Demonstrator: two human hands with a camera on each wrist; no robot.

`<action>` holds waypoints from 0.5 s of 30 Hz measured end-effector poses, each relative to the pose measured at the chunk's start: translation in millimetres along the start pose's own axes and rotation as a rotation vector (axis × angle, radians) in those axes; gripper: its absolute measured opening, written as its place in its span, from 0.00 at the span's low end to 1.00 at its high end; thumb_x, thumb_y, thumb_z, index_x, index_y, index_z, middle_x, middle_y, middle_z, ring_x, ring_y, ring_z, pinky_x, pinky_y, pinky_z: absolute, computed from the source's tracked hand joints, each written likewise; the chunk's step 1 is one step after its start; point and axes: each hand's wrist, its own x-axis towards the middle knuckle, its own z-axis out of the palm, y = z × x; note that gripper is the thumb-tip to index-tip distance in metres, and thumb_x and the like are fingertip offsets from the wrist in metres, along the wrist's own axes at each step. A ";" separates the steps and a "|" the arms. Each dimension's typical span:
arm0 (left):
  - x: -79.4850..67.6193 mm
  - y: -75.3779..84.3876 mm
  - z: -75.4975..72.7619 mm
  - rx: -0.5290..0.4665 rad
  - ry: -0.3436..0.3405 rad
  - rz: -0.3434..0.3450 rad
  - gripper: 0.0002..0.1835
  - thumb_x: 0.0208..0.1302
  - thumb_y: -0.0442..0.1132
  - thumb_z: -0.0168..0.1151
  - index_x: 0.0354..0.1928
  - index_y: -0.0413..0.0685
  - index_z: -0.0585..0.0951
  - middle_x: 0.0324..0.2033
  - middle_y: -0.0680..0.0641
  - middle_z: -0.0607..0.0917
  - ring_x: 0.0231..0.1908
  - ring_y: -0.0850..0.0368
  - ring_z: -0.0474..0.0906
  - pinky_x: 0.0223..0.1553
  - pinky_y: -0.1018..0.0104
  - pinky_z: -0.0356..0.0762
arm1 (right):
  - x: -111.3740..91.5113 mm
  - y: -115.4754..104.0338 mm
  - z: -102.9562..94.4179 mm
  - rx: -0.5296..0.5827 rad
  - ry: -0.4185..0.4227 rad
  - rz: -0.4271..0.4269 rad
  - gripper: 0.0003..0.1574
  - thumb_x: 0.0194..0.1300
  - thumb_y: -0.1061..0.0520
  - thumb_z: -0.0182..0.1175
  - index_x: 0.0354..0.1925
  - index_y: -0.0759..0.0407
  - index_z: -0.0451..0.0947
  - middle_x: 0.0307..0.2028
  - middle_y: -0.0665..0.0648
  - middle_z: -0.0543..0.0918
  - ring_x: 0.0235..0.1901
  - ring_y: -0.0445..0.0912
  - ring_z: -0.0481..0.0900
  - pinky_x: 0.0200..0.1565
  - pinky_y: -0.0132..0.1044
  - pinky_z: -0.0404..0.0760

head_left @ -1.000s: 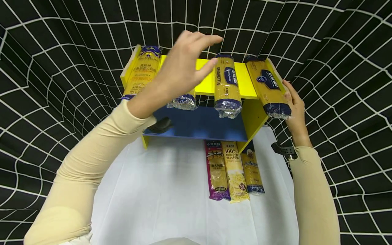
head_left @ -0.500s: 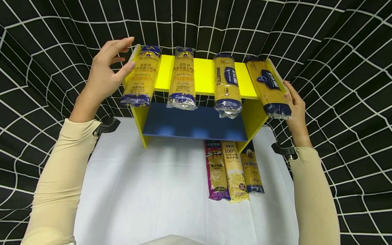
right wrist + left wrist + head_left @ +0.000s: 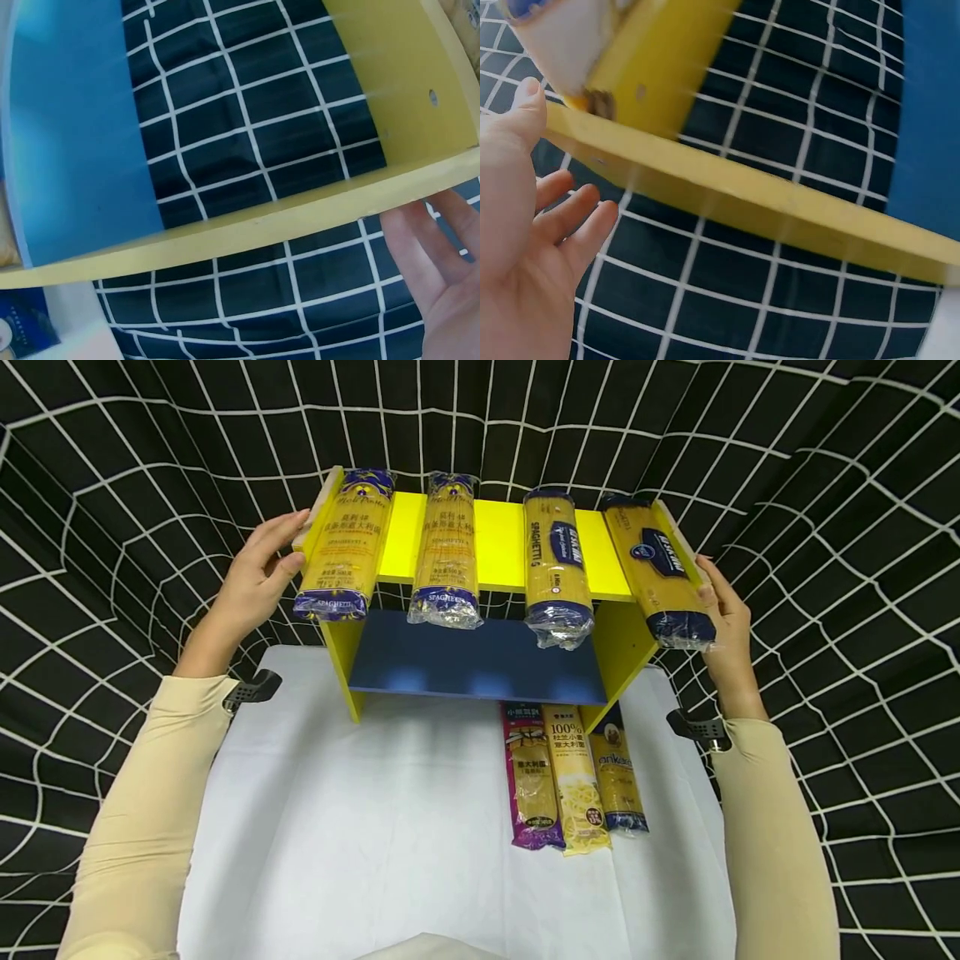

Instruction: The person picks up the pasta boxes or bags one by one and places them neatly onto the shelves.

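Note:
A small shelf with a yellow top board [image 3: 498, 545], yellow side panels and a blue lower board [image 3: 476, 656] stands ahead. Two yellow-and-blue spaghetti packs [image 3: 348, 543] lie on its top at the left. Two more spaghetti packs [image 3: 555, 552] with dark blue labels lie there at the right. My left hand [image 3: 251, 583] is at the left side panel [image 3: 742, 184], thumb up by its edge, other fingers loosely bent on its outer side. With fingers fairly straight, my right hand [image 3: 729, 631] touches the right panel's [image 3: 300, 221] outer side; its thumb is hidden in the wrist view.
On the white tabletop [image 3: 360, 827], partly under the shelf's right end, lie a purple-and-red pasta pack [image 3: 534, 777], a cream pasta pack [image 3: 576, 777] and a blue-ended pasta pack [image 3: 618, 777]. Black cloth with a white grid [image 3: 847, 568] surrounds the table.
My left hand has swung left from above the second spaghetti pack and come down beside the left side panel. The right hand, the shelf and the packs look almost unmoved.

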 end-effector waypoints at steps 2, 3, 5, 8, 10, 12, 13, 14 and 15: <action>-1.8 -4.5 1.6 0.011 -0.019 -0.033 0.28 0.75 0.49 0.49 0.74 0.74 0.61 0.70 0.47 0.67 0.55 0.70 0.69 0.52 0.87 0.67 | -0.1 -1.1 -0.1 -0.006 0.000 0.003 0.28 0.75 0.50 0.50 0.71 0.46 0.68 0.68 0.58 0.71 0.49 0.36 0.80 0.45 0.19 0.81; -2.4 -6.0 2.4 0.012 -0.023 -0.048 0.28 0.75 0.50 0.48 0.74 0.75 0.60 0.69 0.45 0.69 0.52 0.72 0.69 0.52 0.87 0.67 | -0.3 -1.4 -0.4 -0.014 0.000 0.006 0.28 0.76 0.50 0.50 0.71 0.45 0.68 0.68 0.58 0.71 0.49 0.36 0.80 0.45 0.18 0.80; -2.9 -8.1 5.0 0.000 -0.031 -0.072 0.28 0.76 0.51 0.46 0.74 0.78 0.59 0.65 0.40 0.72 0.47 0.74 0.71 0.50 0.85 0.69 | -0.3 -1.7 -0.8 -0.019 0.003 0.007 0.28 0.76 0.50 0.50 0.71 0.45 0.67 0.69 0.58 0.69 0.50 0.35 0.79 0.45 0.18 0.80; -3.8 -8.5 8.8 -0.015 -0.021 -0.078 0.27 0.76 0.51 0.45 0.74 0.80 0.58 0.61 0.37 0.76 0.43 0.74 0.73 0.46 0.83 0.72 | 0.0 -1.8 -1.3 -0.014 0.003 0.005 0.29 0.76 0.50 0.50 0.72 0.47 0.66 0.70 0.59 0.68 0.50 0.35 0.79 0.45 0.18 0.80; -4.4 -8.8 10.5 -0.017 -0.007 -0.070 0.27 0.77 0.50 0.45 0.74 0.80 0.59 0.59 0.37 0.77 0.41 0.74 0.73 0.43 0.82 0.72 | 0.1 -2.2 -1.3 -0.009 -0.004 0.013 0.29 0.76 0.50 0.50 0.72 0.46 0.65 0.71 0.59 0.66 0.51 0.36 0.79 0.46 0.18 0.80; -5.8 -8.2 11.2 -0.004 0.002 -0.065 0.27 0.77 0.50 0.45 0.73 0.81 0.59 0.59 0.37 0.78 0.40 0.73 0.74 0.42 0.83 0.73 | -0.9 -2.3 -1.4 -0.046 -0.011 0.030 0.30 0.76 0.48 0.51 0.73 0.42 0.64 0.72 0.59 0.66 0.53 0.36 0.78 0.46 0.17 0.79; -6.3 -8.2 11.2 0.005 0.004 -0.066 0.27 0.77 0.51 0.45 0.73 0.82 0.58 0.59 0.37 0.78 0.40 0.73 0.74 0.42 0.84 0.73 | -2.0 -1.9 -1.2 -0.073 -0.016 0.035 0.30 0.76 0.47 0.50 0.73 0.40 0.63 0.73 0.58 0.65 0.55 0.35 0.77 0.47 0.16 0.78; -6.7 -8.3 11.2 0.010 0.004 -0.068 0.26 0.77 0.51 0.45 0.73 0.83 0.58 0.60 0.37 0.78 0.41 0.73 0.74 0.42 0.84 0.74 | -3.5 -0.7 -1.1 -0.089 -0.021 0.036 0.30 0.76 0.46 0.50 0.73 0.39 0.62 0.72 0.58 0.65 0.56 0.36 0.76 0.47 0.16 0.78; -7.0 -8.3 11.0 0.012 0.003 -0.070 0.26 0.77 0.51 0.44 0.73 0.84 0.58 0.60 0.38 0.78 0.41 0.73 0.74 0.42 0.85 0.74 | -5.7 1.5 -0.9 -0.110 -0.023 0.033 0.31 0.76 0.46 0.50 0.73 0.38 0.62 0.72 0.57 0.65 0.56 0.35 0.76 0.48 0.15 0.77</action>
